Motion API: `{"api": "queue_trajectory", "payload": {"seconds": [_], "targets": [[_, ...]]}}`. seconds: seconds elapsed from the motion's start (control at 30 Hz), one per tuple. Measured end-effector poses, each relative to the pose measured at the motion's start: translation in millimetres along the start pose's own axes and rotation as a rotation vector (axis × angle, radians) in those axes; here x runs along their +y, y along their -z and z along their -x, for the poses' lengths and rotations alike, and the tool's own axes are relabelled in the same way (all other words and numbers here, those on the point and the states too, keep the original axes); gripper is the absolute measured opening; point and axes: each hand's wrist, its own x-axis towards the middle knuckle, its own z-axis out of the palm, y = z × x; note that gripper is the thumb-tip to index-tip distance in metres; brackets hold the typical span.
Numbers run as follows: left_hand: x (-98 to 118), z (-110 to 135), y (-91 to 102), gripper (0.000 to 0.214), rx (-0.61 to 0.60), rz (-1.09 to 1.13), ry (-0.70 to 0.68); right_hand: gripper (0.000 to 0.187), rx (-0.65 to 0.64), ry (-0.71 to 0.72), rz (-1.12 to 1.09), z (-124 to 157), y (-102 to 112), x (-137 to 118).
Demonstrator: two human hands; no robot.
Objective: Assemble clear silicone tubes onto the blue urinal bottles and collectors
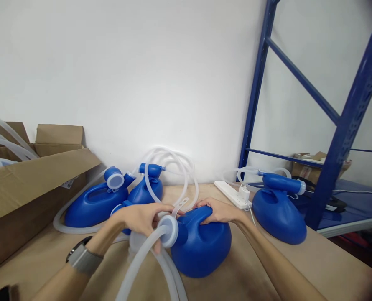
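Note:
A blue plastic jug (201, 246) with a handle lies on the wooden table (255, 271) right in front of me. My right hand (219, 211) is closed over its handle. My left hand (143, 219) is closed around the white collar (169, 230) at the jug's neck, where a translucent hose (138, 267) runs down toward me. A watch with a grey strap (83, 258) sits on my left wrist.
Two more blue jugs (95, 205) (148, 190) with coiled clear hoses (173, 167) lie behind, and another jug (278, 213) lies at right. A white power strip (233, 193) lies by the wall. An open cardboard box (23, 192) stands left; blue metal shelving (345, 138) stands right.

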Motion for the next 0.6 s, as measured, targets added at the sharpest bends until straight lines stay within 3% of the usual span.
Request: {"api": "queue_trajectory", "payload": {"seconds": [0.03, 0.1, 0.17, 0.27, 0.37, 0.47, 0.6], "targets": [[1, 7, 6.8, 0.100, 0.021, -0.016, 0.067, 0.041, -0.012, -0.015, -0.008, 1, 1, -1], [4, 19, 18.6, 0.083, 0.124, -0.027, 0.137, 0.051, -0.054, -0.067, -0.025, 3, 5, -6], [10, 29, 25.1, 0.059, 0.259, -0.037, 0.116, 0.060, -0.112, -0.130, -0.017, 5, 7, -14], [27, 33, 21.1, 0.052, 0.368, -0.086, 0.043, 0.063, -0.174, -0.188, 0.037, 7, 7, -30], [42, 27, 5.5, 0.052, 0.322, -0.216, -0.020, 0.064, -0.206, -0.211, 0.076, 7, 5, -48], [48, 18, -7.0, 0.037, 0.241, -0.318, -0.048, 0.072, -0.222, -0.205, 0.126, 10, 3, -64], [45, 12, -9.0, 0.026, 0.226, -0.291, -0.096, 0.094, -0.136, -0.151, 0.239, 15, 1, -81]]}}
